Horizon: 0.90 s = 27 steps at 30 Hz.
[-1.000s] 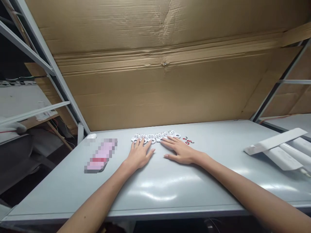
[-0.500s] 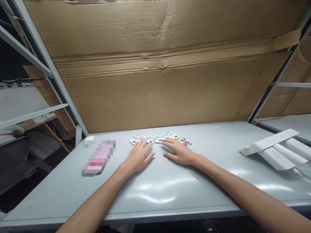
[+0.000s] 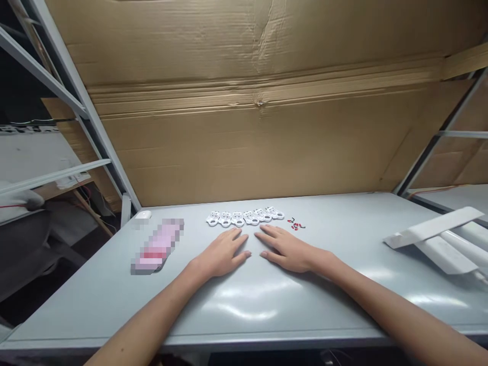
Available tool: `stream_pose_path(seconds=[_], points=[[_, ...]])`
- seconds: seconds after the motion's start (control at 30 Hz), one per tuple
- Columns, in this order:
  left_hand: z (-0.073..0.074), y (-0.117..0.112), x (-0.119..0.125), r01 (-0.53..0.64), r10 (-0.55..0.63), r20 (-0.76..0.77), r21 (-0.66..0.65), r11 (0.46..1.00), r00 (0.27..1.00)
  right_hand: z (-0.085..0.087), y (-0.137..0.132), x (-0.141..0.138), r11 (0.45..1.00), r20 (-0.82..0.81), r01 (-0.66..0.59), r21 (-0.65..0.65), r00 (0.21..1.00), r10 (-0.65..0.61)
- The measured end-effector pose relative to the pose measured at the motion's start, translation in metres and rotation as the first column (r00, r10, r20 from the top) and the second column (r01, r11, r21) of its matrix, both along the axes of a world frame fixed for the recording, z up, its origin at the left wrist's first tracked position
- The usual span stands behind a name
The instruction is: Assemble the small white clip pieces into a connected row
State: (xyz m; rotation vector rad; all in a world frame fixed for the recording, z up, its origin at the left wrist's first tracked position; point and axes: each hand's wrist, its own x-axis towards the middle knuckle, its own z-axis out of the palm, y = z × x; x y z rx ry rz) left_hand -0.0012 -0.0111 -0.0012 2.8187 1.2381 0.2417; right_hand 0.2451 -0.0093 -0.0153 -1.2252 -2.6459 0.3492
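Note:
Palm down on the grey table (image 3: 244, 295), my left hand (image 3: 225, 251) is open with its fingers stretched out and holds nothing. My right hand (image 3: 287, 249) lies flat beside it, also open and holding nothing, thumb pointing towards the left one. Just beyond the fingertips, several white plastic pieces (image 3: 237, 219), each with a round hole, stand in a curved row. Small red and black bits (image 3: 295, 224) are scattered to the right of that row, past my right hand.
A pixelated pink flat object (image 3: 158, 246) lies to the left, with a small white object (image 3: 143, 215) behind it. White long-shaped parts (image 3: 434, 229) are piled at the right. A cardboard wall (image 3: 247, 152) closes the back, between metal frame posts (image 3: 95, 119).
Both hands have drawn back towards me, away from the white pieces, which now show fully. The view has shifted slightly.

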Motion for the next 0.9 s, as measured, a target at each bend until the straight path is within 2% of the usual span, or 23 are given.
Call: stream_pose_path(seconds=[0.23, 0.9], points=[[0.0043, 0.0013, -0.0034, 0.016, -0.018, -0.041, -0.036, 0.999, 0.999, 0.0018, -0.0002, -0.0003, 0.999, 0.044, 0.025, -0.038, 0.999, -0.024], [0.0029, 0.0029, -0.006, 0.045, -0.045, 0.015, 0.012, 0.999, 0.999, 0.0087, -0.0006, 0.0021, 1.0, -0.026, -0.019, 0.002, 0.999, 0.019]])
